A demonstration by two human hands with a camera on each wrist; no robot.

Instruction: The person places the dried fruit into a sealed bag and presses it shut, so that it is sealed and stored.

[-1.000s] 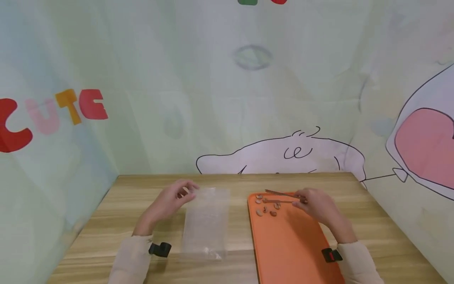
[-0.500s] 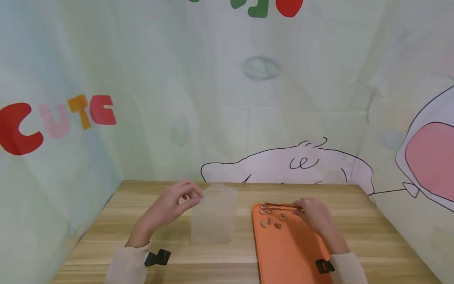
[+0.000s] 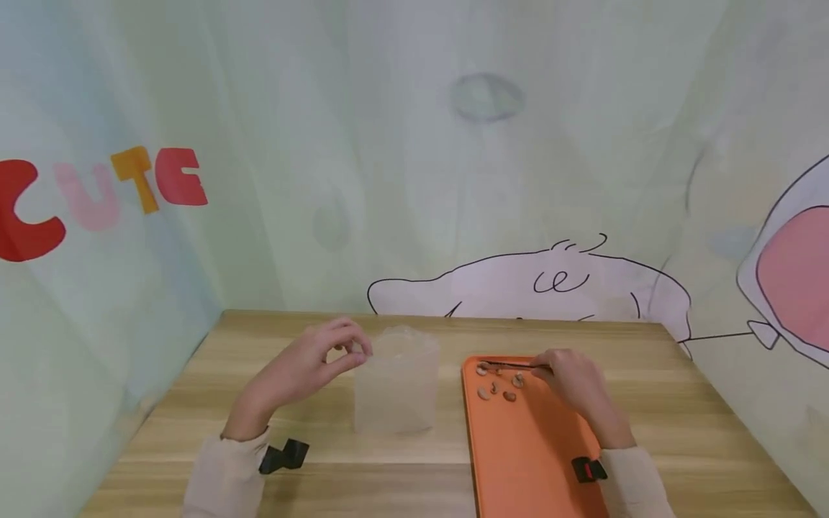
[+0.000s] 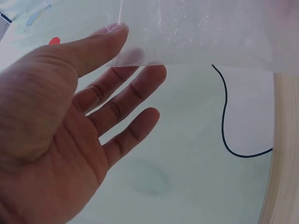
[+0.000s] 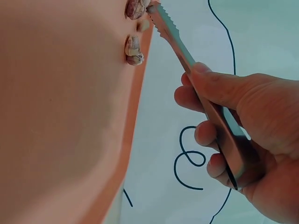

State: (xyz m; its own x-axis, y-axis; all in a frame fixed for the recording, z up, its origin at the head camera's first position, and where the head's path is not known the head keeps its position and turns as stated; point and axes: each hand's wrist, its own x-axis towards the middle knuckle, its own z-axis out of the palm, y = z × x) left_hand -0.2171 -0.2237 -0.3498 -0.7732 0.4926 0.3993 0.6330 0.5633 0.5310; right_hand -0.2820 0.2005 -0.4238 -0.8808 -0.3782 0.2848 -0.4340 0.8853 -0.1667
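Observation:
My left hand pinches the upper left edge of a clear plastic bag between thumb and forefinger. The bag hangs upright over the table; in the left wrist view the other fingers spread loosely below its edge. Metal tongs with serrated tips are gripped in my right hand, thumb on one arm and fingers around the other. Several brownish, curved nuts that look like cashews lie in the far left corner of an orange tray. The squeezed tong tips are at one nut there.
The wooden table carries the bag's and tray's area, with the tray to the right of the bag. Behind the table's far edge hangs a printed cloth backdrop. Each wrist wears a black strap.
My left hand has raised the bag from lying nearly flat to hanging upright. The tongs have lowered toward the nuts at the far left corner and their arms have come together.

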